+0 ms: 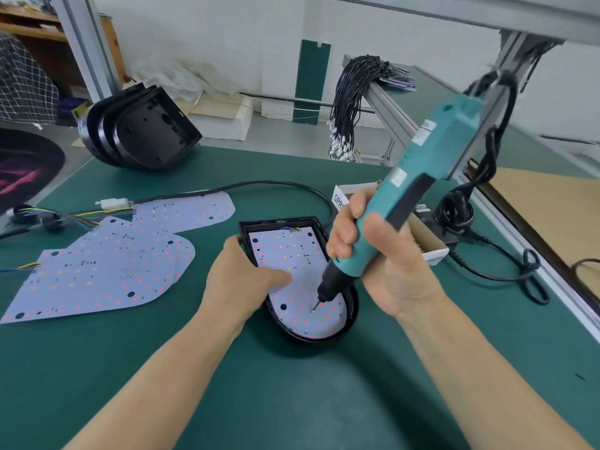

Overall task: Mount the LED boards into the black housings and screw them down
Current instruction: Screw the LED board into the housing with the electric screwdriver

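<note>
A black housing (352,315) lies on the green mat at the centre, with a white LED board (292,254) seated inside it. My left hand (242,279) grips the housing's left edge, thumb pressing on the board. My right hand (373,264) holds a teal electric screwdriver (418,164) tilted down to the left. Its bit touches a screw (313,310) near the board's rounded end. Loose LED boards (107,271) with wires lie to the left. Empty black housings (139,131) are stacked at the back left.
A small white cardboard box (428,246) sits just right of the screwdriver. The tool's black cable (506,274) loops along the right side by an aluminium frame rail (535,254). A bundle of black wire leads (354,99) hangs at the back.
</note>
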Demonstrator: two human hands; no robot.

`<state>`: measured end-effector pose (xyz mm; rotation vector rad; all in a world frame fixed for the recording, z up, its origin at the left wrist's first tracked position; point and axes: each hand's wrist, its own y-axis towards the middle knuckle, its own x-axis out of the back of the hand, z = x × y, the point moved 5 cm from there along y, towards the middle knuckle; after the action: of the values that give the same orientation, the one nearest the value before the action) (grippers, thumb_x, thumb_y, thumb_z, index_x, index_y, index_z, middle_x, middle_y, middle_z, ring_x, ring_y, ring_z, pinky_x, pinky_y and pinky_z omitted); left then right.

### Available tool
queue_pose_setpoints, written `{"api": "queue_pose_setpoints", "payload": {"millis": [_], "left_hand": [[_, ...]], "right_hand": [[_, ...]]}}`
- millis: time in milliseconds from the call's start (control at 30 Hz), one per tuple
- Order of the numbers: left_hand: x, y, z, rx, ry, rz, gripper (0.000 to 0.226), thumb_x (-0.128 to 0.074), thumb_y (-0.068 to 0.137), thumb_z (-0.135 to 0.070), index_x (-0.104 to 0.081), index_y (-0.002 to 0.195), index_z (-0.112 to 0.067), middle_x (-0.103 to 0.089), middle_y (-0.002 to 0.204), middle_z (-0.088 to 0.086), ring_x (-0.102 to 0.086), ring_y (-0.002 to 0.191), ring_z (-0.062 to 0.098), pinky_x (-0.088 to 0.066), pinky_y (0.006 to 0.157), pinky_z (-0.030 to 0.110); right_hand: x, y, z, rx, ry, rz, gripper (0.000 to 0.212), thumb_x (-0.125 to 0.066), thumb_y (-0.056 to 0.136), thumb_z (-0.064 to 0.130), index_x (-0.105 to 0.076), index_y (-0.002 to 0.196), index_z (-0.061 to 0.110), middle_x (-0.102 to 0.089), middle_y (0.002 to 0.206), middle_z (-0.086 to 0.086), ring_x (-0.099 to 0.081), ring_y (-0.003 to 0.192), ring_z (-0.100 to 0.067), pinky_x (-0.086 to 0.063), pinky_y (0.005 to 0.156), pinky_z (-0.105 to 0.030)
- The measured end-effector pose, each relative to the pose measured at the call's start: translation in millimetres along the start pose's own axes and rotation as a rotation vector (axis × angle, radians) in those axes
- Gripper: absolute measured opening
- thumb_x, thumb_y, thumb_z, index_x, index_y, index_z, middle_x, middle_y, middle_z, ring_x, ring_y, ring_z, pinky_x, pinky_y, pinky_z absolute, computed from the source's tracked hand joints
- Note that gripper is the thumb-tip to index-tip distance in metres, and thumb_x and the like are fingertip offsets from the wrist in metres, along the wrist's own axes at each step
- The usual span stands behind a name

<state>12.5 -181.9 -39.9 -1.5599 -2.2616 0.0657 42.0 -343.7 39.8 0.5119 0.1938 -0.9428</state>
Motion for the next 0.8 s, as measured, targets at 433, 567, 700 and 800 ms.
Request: {"api": "queue_pose_setpoints", "payload": {"millis": [433,567,700,800], "left_hand": [[-5,-2,-8,0.012,-0.035,0.037,0.045,-0.077,0.064,-0.006,-0.054,0.102,-0.016,-0.068,0.09,0.002,-0.064,0.074,0.023,-0.042,0.049,0.027],[-4,-4,-5,0.013,-0.074,0.037,0.047,-0.077,0.067,-0.003,-0.055,0.106,-0.017,-0.071,0.09,0.0,-0.068,0.077,0.023,-0.052,0.054,0.034],[0,-8,-2,-0.009,-0.132,0.013,0.063,-0.078,0.067,-0.001,-0.048,0.119,-0.02,-0.069,0.097,-0.008,-0.067,0.083,0.01,-0.05,0.062,0.029],[4,-9,-8,-0.066,-0.035,-0.026,0.094,-0.082,0.066,-0.008,-0.029,0.142,-0.025,-0.05,0.128,-0.008,-0.055,0.107,0.013,-0.043,0.084,0.029]], "right_hand": [[-8,1,9,-0.169,-0.045,0.542,0.028,-0.061,0.053,0.007,-0.052,0.078,0.018,-0.052,0.066,0.0,-0.048,0.061,-0.018,-0.028,0.072,-0.058],[-1,11,12,-0.11,0.135,0.351,0.039,-0.084,0.06,0.035,-0.054,0.078,0.018,-0.05,0.066,0.0,-0.046,0.061,-0.017,-0.039,0.073,-0.038],[33,18,39,0.051,0.432,-0.029,0.056,-0.088,0.047,0.048,-0.05,0.077,0.02,-0.047,0.065,0.005,-0.044,0.059,-0.011,-0.045,0.067,-0.027],[58,13,56,0.139,0.359,-0.2,0.061,-0.092,0.043,0.044,-0.047,0.076,0.021,-0.045,0.063,0.007,-0.043,0.057,-0.008,-0.044,0.063,-0.024]]}}
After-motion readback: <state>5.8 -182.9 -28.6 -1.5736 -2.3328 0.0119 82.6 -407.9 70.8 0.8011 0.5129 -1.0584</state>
